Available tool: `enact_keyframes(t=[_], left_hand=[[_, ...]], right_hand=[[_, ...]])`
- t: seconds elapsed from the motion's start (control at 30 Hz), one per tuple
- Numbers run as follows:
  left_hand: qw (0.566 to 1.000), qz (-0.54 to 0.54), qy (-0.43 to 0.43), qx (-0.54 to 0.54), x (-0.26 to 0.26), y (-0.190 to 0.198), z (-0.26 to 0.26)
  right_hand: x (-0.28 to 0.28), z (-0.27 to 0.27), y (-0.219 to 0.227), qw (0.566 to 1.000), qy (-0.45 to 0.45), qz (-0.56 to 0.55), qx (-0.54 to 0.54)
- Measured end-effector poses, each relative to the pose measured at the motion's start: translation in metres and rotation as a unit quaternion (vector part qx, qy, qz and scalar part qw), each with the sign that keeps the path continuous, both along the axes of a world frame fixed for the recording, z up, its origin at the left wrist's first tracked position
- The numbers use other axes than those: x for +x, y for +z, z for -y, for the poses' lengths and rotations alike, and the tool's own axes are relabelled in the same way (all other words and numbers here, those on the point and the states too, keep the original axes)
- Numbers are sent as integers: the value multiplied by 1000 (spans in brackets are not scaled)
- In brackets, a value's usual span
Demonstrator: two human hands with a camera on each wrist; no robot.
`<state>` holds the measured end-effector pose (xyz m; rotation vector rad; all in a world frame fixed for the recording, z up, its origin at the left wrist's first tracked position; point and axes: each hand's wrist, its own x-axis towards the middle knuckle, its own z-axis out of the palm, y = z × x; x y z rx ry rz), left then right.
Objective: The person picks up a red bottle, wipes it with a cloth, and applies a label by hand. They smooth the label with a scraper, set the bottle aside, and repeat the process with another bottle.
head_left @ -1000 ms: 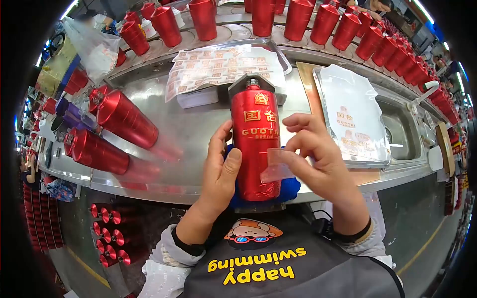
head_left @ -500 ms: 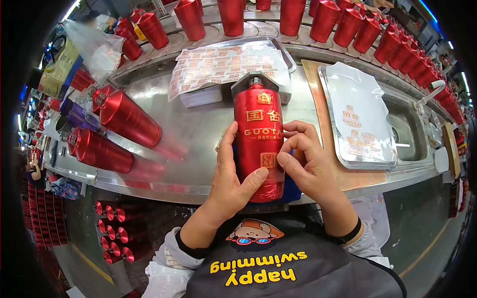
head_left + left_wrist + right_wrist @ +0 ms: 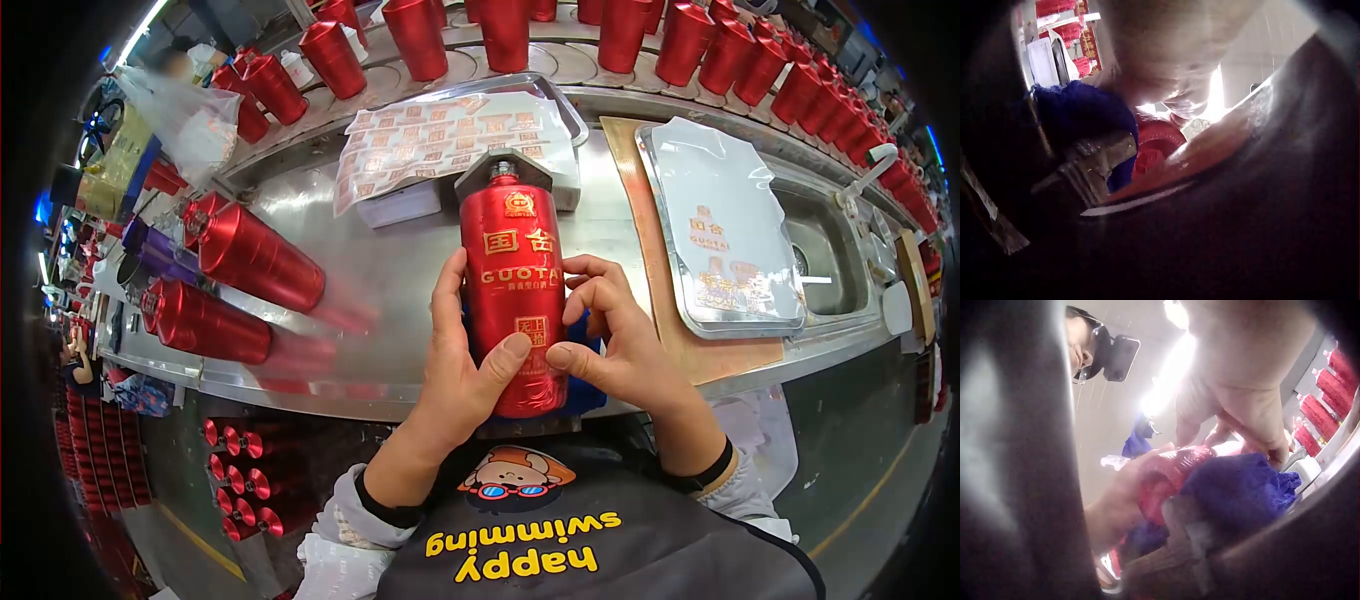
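The red bottle (image 3: 512, 265) rests mid-view, its top toward 12 o'clock, a blue cloth (image 3: 583, 385) against its lower end; the left hand (image 3: 450, 370), at 7 o'clock, holds its side, thumb across the front; the right hand (image 3: 625, 345), at 4 o'clock, touches its edge, though whether it grips I cannot tell; other bottles (image 3: 262, 258) sit at 9 o'clock.

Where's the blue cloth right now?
In the head view, the cloth shows at the right edge of the held bottle's lower end, next to the right hand, along the table's near edge.
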<state>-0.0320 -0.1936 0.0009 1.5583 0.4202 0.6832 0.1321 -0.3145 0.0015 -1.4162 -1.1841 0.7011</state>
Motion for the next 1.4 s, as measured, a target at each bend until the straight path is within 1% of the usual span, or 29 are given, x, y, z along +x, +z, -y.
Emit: enact_keyframes(t=[0.13,0.33,0.43,0.63,0.73,0.83,0.93,1.03,1.13,1.2,1.33,1.4], left_hand=[[1000,2,12,1,5,1,3],[999,-10,22,32,7,3,5],[996,-24,31,76,6,-2,3],[999,-31,19,31,7,5,7],[995,-62,27,76,6,4,6],[994,-67,26,79,5,4,7],[988,-88,25,122,4,5,6],[1000,-19,7,5,6,2,5],[998,-48,6,41,3,1,5],[998,-55,-1,42,2,1,5],[996,-60,-16,61,0,4,5],[999,-17,-30,-25,0,6,4]], right_hand=[[1,0,-2,1000,7,-7,6],[2,0,-4,1000,12,-15,7],[4,-1,-7,1000,18,-15,10],[2,-1,-5,1000,12,26,13],[3,-1,-6,999,16,32,17],[4,-1,-8,999,24,29,23],[6,-1,-9,999,31,37,25],[8,1,-8,999,39,12,18],[7,1,-7,999,38,-4,14],[7,0,-7,999,37,-13,12],[6,-2,-10,999,27,6,20],[6,-2,-10,999,26,17,22]])
